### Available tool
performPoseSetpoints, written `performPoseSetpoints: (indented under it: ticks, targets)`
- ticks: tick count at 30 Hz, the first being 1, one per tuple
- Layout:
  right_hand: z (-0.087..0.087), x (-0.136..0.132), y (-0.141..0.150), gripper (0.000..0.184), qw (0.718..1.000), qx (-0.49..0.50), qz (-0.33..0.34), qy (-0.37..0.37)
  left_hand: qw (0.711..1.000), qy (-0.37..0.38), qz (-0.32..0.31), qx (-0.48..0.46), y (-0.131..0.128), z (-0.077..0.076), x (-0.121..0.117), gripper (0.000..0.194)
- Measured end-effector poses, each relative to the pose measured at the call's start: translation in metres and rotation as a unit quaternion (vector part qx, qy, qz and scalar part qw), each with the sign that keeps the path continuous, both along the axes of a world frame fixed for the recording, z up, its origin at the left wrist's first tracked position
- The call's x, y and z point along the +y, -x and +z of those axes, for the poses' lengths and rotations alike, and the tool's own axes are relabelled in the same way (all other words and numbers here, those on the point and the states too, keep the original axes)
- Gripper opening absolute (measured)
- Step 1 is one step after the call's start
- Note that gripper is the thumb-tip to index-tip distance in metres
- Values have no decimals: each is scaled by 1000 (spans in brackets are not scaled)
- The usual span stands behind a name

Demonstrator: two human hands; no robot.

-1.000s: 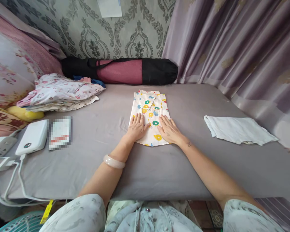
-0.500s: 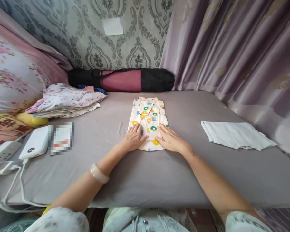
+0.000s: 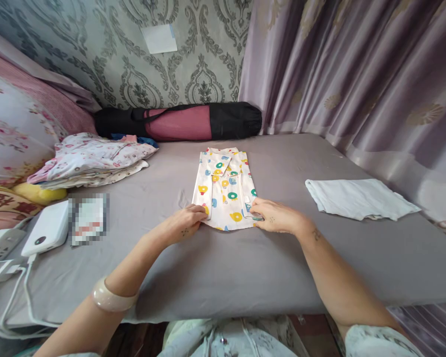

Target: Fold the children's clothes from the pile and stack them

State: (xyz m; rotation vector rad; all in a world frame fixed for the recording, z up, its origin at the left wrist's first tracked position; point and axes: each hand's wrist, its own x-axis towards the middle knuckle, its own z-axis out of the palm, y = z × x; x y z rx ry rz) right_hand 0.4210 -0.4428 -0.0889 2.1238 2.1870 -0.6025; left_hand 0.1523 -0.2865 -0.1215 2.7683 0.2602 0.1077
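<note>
Centrally, the patterned shirt (image 3: 225, 191) lay flat on the grey sheet (image 3: 282, 267), folded pieces crossing its far half and its curved hem on the near side. The left hand (image 3: 188, 220) pinched the shirt's near left corner between thumb and curled fingers; the right hand (image 3: 277, 216) pinched the near right corner in the same way. A white bangle (image 3: 113, 297) circled the left forearm. Well to the right lay a folded white cloth (image 3: 360, 198); a clothes pile (image 3: 100, 153) sat far left, near a black-and-red rolled bag (image 3: 180, 121) along the far wall.
</note>
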Motion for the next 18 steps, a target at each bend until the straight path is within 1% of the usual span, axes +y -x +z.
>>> performPoseSetpoints:
  ticks: [3, 5, 10, 13, 18]
  targets:
    - [-3, -3, 2, 20, 1000, -12, 8, -3, 1000, -17, -11, 3, 0, -2, 0, 40]
    - [-4, -4, 5, 26, 1000, -25, 7, -1, 1000, -21, -12, 0, 0, -4, 1, 46]
    - [-4, -2, 13, 33, 998, -52, -16, -8, 999, -37, 5, -7, -1, -7, 5, 59]
    - [-5, -1, 15, 34, 998, -54, -18, -25, 999, -39, 16, -12, 0, -9, 7, 56]
    - [-9, -1, 10, 44, 997, -67, -26, -42, 998, -28, 36, -33, 3, -14, 15, 38]
